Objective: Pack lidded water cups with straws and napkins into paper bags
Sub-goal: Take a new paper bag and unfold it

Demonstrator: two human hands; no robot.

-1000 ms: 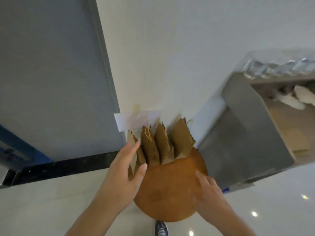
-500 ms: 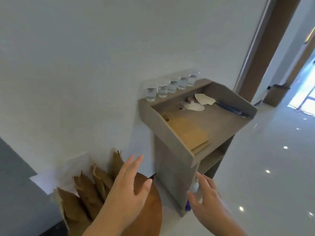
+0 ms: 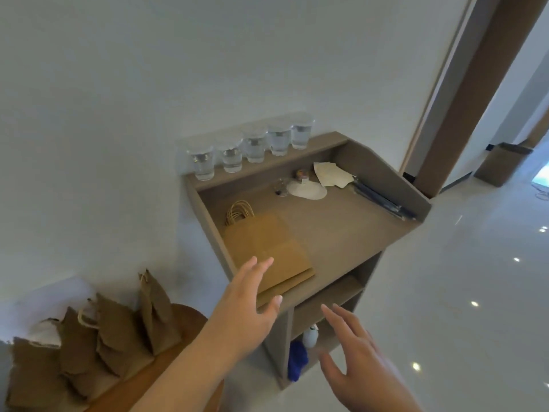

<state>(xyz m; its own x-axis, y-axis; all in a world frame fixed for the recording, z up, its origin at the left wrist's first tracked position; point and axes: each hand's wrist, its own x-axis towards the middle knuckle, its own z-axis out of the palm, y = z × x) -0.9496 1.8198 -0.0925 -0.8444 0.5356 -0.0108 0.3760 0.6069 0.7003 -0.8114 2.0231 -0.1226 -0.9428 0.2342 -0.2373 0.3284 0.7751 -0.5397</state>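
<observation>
Flat paper bags (image 3: 269,257) on stand (image 3: 350,233), under left hand (image 3: 248,310); right hand (image 3: 361,361) lower; both hands spread, empty.

bare left grip (image 3: 246,309) and right grip (image 3: 356,365), bare forearms, short nails

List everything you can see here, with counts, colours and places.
cups: five, clear, lidded, holding water, in a row on the stand's back ledge
flat bags: a stack, brown, on the left of the stand's top
napkins: a few, off-white, at the back right of the top
white disc: one, beside the napkins
straws: a bundle, dark, along the stand's right wall
stand: one, grey-brown, against the wall
blue cloth: one, in the stand's lower shelf
standing bags: about four, brown, on the round table
round table: one, brown, lower left
left hand: open, over the flat bags
right hand: open, in front of the stand
</observation>
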